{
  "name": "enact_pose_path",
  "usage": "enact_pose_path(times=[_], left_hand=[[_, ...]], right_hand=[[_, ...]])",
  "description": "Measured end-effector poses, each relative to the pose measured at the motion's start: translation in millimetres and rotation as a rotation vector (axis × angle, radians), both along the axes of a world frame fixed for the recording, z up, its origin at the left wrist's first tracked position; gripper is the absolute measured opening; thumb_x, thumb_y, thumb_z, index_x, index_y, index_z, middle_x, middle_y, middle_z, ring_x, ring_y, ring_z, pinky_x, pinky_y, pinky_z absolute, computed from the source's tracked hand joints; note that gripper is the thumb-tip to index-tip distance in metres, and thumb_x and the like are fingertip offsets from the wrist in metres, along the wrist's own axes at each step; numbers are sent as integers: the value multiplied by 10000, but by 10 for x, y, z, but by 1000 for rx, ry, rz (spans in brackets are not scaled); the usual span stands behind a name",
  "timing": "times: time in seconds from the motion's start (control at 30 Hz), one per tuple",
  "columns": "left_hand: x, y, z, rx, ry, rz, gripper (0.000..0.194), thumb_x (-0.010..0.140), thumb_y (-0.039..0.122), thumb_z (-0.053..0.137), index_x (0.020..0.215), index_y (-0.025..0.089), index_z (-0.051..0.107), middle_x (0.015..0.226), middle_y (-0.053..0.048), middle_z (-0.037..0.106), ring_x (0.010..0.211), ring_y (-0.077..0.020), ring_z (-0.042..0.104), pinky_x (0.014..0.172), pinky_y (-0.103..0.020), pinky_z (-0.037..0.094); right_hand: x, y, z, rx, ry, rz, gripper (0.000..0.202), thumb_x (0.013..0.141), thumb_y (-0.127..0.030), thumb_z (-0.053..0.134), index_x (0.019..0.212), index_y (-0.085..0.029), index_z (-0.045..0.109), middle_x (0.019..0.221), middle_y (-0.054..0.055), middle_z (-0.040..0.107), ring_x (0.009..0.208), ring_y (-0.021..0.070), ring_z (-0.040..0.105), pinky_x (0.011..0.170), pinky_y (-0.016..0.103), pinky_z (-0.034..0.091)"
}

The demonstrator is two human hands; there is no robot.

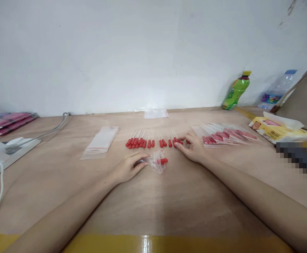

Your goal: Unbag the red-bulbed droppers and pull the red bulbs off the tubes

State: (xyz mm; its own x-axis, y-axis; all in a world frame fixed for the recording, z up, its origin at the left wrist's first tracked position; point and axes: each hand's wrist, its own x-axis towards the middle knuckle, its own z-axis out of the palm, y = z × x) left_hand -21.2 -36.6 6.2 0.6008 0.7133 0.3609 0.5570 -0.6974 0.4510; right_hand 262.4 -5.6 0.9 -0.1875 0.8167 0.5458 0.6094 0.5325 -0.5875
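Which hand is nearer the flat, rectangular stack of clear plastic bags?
Left. The left hand is right of the stack, nearer the viewer; the right hand is much farther right.

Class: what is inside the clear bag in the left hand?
A red bulb shows at one end of the clear bag, seemingly partly inside. The left hand covers part of the other end, so whatever lies there cannot be seen.

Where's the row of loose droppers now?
In the head view, the row lies mid-table, stacked bags to its left, the right hand at its right end.
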Motion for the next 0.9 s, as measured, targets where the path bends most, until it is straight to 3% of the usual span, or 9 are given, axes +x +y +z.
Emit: enact_pose_path(times=[0.1, 0.23, 0.5, 0.63, 0.73, 0.9], left_hand=[[6, -4, 3, -6, -7, -2, 240, 873, 275, 463, 1076, 180, 549, 978, -64, 615, 872, -155, 570, 769, -288, 457], [10, -7, 17, 3, -5, -15, 239, 868, 270, 470, 1075, 181, 551, 978, -62, 616, 874, -157, 575, 770, -288, 460], [20, -39, 77, -50, 85, -70, 359, 851, 293, 499, 1201, 219, 473, 1125, -57, 587, 998, -173, 559, 865, -308, 444], [19, -56, 92, -88, 104, -95, 432, 848, 307, 505, 1262, 226, 412, 1204, -63, 542, 1058, -179, 532, 904, -321, 427], [13, -61, 95, -102, 119, -91, 464, 853, 311, 496, 1294, 227, 378, 1244, -69, 513, 1086, -184, 518, 918, -329, 422], [17, -60, 116, -93, 141, -135, 501, 860, 321, 478, 1330, 228, 332, 1308, -77, 456, 1179, -206, 446, 984, -376, 372]], right_hand=[[-99, -151, 70, -57, 66, 206, 179, 800, -353, 536, 767, -201, 623, 728, 26, 601, 690, 144, 545, 668, 292, 448], [-284, -277, 92, -81, 22, 382, 172, 755, -338, 610, 875, -221, 648, 817, 34, 598, 801, 162, 554, 755, 322, 449], [-485, -293, 36, -91, -129, 353, 128, 719, -133, 606, 819, -191, 660, 804, 40, 561, 796, 160, 527, 738, 308, 448], [-413, -293, 77, -82, -86, 327, 111, 728, -153, 603, 815, -189, 662, 880, 58, 581, 832, 170, 541, 773, 333, 444], [-321, -283, 128, -202, 27, 369, 149, 758, -201, 580, 884, -192, 659, 855, 44, 628, 809, 160, 575, 768, 320, 456], [-219, -264, 149, -532, 407, 433, 260, 723, -326, 625, 926, -165, 607, 900, 55, 654, 817, 157, 615, 744, 310, 489]])
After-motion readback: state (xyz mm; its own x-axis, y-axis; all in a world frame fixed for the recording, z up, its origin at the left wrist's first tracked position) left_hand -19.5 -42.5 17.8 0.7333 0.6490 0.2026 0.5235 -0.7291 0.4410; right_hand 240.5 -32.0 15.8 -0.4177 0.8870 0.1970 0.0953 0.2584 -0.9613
